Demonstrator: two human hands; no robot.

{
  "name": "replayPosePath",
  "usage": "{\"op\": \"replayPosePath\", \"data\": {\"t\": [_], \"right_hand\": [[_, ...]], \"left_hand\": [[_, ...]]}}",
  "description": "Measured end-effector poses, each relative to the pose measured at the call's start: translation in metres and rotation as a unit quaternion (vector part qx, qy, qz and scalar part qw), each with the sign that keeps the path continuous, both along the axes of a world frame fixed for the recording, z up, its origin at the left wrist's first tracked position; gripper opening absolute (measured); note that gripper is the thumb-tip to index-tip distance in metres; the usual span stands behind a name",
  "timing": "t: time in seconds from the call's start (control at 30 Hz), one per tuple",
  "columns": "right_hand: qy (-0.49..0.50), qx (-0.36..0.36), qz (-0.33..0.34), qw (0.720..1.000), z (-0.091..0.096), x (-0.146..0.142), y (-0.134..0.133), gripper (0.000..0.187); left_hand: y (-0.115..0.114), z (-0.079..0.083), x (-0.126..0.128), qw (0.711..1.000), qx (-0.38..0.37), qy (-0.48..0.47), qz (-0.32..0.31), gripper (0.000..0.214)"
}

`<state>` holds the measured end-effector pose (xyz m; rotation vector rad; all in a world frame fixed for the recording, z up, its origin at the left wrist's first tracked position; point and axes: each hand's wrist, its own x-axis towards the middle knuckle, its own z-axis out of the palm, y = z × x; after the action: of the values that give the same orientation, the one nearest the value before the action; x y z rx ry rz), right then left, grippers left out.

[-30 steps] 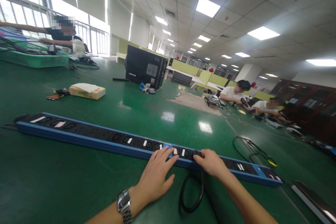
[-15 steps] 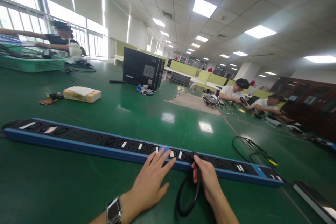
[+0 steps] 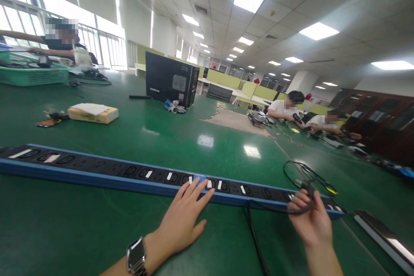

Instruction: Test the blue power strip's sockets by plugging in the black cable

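A long blue and black power strip [image 3: 106, 181] lies across the green table, with rows of sockets and small white labels on its top face. My left hand [image 3: 186, 215] rests palm down against its middle, fingers spread over the edge. Over the strip's right part, my right hand [image 3: 310, 217] is raised, fingers closed around a black plug [image 3: 307, 188]. From that plug a black power cord [image 3: 255, 235] loops left across the strip and drops toward the front edge of the view.
A coiled black cable [image 3: 302, 168] lies behind the strip, a phone-like slab [image 3: 384, 233] at the right. Farther back are a tissue pack [image 3: 93, 114], a black computer case [image 3: 170, 79], gloves [image 3: 174, 107] and a green basket [image 3: 35, 75]. Several people sit around the table.
My right hand has lifted the plug off the strip's socket row and carried it right, with the cord trailing. My left hand stays on the strip. The view has shifted slightly.
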<state>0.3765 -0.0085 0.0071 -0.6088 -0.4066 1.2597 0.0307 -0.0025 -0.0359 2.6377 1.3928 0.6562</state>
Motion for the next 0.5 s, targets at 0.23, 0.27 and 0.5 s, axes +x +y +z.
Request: {"op": "replayPosePath", "data": {"t": [0.23, 0.27, 0.5], "right_hand": [[-0.04, -0.09, 0.105, 0.99, -0.025, 0.079, -0.023, 0.02], [-0.067, -0.116, 0.122, 0.983, -0.025, 0.08, -0.022, 0.023], [-0.205, -0.217, 0.151, 0.942, -0.018, 0.067, 0.007, 0.033]], "left_hand": [[0.001, -0.001, 0.001, 1.0, -0.002, 0.025, 0.013, 0.077], [0.001, -0.001, 0.001, 0.999, 0.0, 0.03, 0.014, 0.077], [0.001, -0.001, 0.0, 0.999, 0.014, 0.044, 0.014, 0.076]]}}
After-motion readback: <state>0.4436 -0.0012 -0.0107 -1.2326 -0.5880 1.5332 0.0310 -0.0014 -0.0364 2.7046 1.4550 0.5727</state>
